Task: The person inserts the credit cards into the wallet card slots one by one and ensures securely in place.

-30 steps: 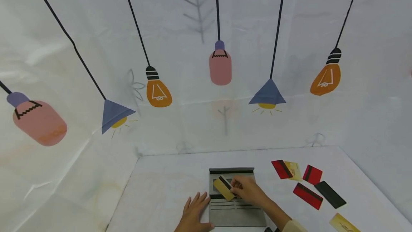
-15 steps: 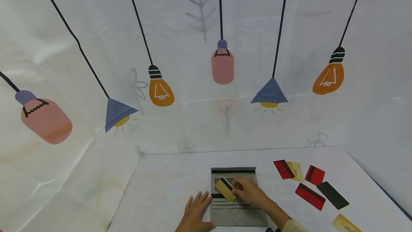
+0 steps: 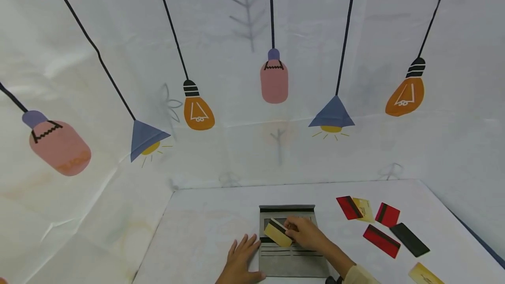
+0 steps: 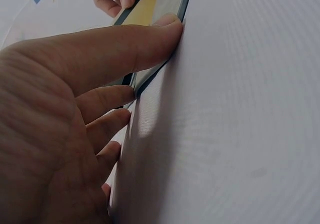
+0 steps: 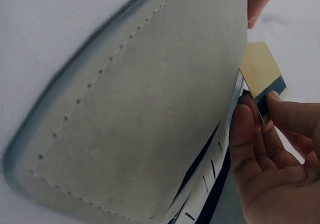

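Observation:
A grey wallet (image 3: 293,267) with card slots and dark bands lies unfolded on the white table (image 3: 205,227). Over its upper half, my right hand (image 3: 305,232) pinches a gold card (image 3: 278,234) with a dark stripe between thumb and fingers. The card is tilted; in the right wrist view the gold card (image 5: 260,66) stands out past the wallet (image 5: 130,98) beside its slots. My left hand (image 3: 241,260) has its fingers spread at the wallet's left edge. In the left wrist view its thumb (image 4: 160,31) and index finger touch that edge.
Right of the wallet lie several loose cards: a red card (image 3: 349,208) overlapping a gold card (image 3: 364,210), a shorter red card (image 3: 387,214), a longer red card (image 3: 381,241), a dark card (image 3: 409,239) and a gold card (image 3: 425,274) nearer the front. A lamp-printed sheet (image 3: 236,152) stands behind.
The head view has shifted slightly. The gold card has turned a little in my right hand, still above the wallet. My left hand stays at the wallet's edge.

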The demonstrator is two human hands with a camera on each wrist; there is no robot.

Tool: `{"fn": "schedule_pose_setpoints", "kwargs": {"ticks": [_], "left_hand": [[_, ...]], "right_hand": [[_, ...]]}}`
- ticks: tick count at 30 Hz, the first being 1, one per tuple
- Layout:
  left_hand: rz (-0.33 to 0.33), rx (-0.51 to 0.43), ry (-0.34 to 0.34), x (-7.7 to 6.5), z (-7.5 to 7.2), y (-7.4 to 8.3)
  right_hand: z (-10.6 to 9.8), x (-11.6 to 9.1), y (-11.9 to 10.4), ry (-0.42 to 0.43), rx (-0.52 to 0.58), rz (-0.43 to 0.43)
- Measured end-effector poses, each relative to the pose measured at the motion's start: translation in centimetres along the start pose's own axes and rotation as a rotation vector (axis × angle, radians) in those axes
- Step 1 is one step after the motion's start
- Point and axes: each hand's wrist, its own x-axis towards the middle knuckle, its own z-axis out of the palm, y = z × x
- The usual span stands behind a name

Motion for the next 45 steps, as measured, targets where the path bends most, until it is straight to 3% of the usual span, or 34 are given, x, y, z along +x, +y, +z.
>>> {"fn": "schedule_pose_setpoints", "kwargs": {"ticks": [9, 17, 25, 30, 45], "left_hand": [[-0.01, -0.03, -0.004, -0.1, 0.0, -0.1], [-0.009, -0.036, 0.002, -0.2, 0.0, 0.1], [0.017, 0.019, 0.019, -0.2, -0.1, 0.2], [-0.002, 0.0, 0.008, -0.2, 0.0, 0.1], [0.026, 0.01, 0.027, -0.4, 0.0, 0.2]], "right_hand": [[0.2, 0.7, 0.0, -0.018, -0.074, 0.033], [0.6, 1.0, 0.0, -0.035, -0.074, 0.029], [0.6, 1.2, -0.3, -0.041, -0.065, 0.024], [0.7, 1.3, -0.3, -0.053, -0.066, 0.014], [1.0, 1.4, -0.1, -0.061, -0.086, 0.017]]}}
